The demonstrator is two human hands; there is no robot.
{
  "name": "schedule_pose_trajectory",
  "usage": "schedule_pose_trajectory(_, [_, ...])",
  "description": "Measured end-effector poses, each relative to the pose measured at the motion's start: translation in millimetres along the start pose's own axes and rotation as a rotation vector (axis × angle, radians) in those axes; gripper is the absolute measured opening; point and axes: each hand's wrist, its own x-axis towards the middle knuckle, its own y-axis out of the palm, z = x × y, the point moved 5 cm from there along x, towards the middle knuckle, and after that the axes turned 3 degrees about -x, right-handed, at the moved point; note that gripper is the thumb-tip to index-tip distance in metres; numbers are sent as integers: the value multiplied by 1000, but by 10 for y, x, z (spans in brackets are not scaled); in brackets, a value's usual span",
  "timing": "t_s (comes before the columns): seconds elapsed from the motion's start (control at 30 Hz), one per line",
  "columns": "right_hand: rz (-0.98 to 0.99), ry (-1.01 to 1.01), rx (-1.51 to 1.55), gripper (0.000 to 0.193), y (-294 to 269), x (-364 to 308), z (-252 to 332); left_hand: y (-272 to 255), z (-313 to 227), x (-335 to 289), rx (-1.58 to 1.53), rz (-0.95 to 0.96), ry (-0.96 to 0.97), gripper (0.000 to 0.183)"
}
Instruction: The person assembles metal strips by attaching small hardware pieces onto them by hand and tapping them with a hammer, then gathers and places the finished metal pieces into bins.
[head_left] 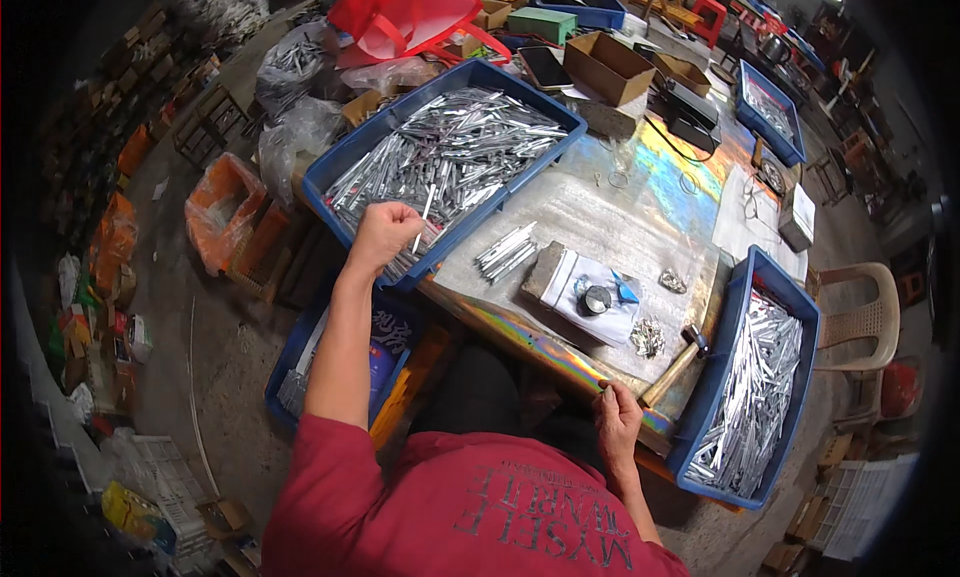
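Observation:
My left hand (pixel 388 235) is over the near edge of a blue bin (pixel 487 209) heaped with slim silver metal pieces. Its thumb and fingers pinch one slim metal strip (pixel 428 209), which stands nearly upright. At the table's front edge, my right hand (pixel 618 417) has its fingertips pressed together; what they hold, if anything, is too small to name. A small bundle of metal strips (pixel 507 252) lies on the table beside the bin. Further right, a block (pixel 545 274) stands by a white pad (pixel 600 322) carrying a small round dark metal piece (pixel 596 299).
A hammer (pixel 672 370) lies near my right hand, beside small metal bits (pixel 647 338). A second blue bin (pixel 685 457) of metal strips stands on the right. Cardboard boxes (pixel 608 67), a red bag (pixel 405 22) and another blue bin (pixel 795 149) are at the back. A beige chair (pixel 885 317) stands right.

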Motion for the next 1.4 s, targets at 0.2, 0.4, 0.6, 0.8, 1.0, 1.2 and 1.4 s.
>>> schedule_pose_trajectory(0.2, [-9,-95,-136,18,57,75,56,578,-472,-538,-906,325,-120,22])
schedule_pose_trajectory(0.4, [216,-117,-97,18,360,81,355,1341,-615,-1013,-1041,560,-270,30])
schedule_pose_trajectory(0.6, [358,39,268,20,447,26,262,1804,-718,-1305,-1014,584,-271,13])
schedule_pose_trajectory(0.8, [298,89,337,19,300,22,48,1987,-692,-1431,-878,684,-236,10])
schedule_pose_trajectory(1.0, [-355,-438,-761,7,-392,412,218,1929,-654,-1361,-851,620,-203,11])
schedule_pose_trajectory(1.2, [-315,-308,-1053,5,-465,679,63,1942,-611,-1390,-829,603,-222,11])
schedule_pose_trajectory(1.4, [-181,-49,-1283,6,-416,806,30,1921,-566,-1391,-825,593,-225,12])
